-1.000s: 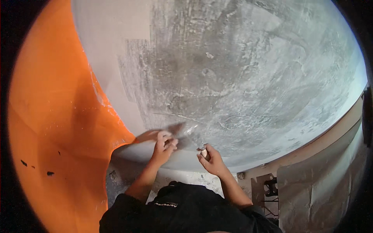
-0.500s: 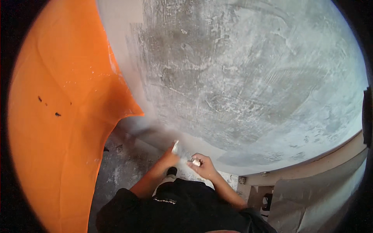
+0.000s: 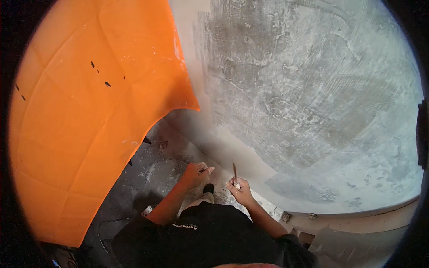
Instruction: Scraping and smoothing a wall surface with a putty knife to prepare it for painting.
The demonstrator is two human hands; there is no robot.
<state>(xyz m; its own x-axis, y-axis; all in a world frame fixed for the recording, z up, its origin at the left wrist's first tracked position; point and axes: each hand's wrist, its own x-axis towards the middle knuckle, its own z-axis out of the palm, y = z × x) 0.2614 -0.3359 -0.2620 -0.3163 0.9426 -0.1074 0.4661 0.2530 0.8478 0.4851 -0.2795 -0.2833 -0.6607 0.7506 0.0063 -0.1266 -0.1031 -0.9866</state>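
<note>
In front of my body, my right hand grips a narrow-bladed hand tool. Its brownish blade points up and away from me, and a whitish part shows between the fingers; its exact kind is unclear. To its left, apart from it, my left hand is closed, with a small dark thing at its fingertips that I cannot make out. Both hands are near the lower edge of a large curved wall, covered in patchy grey and white coating with smears. Neither hand touches the wall.
An orange sheet hangs on the left, its lower corner reaching toward the wall. Below it lies a dark floor with white splatters. At right, a beige ledge runs beneath the wall, with a grey sheet in front.
The view has shifted, so sheet and wall sit farther right. My hands have moved apart; the left one has turned, and the tool in my right hand now points upward.
</note>
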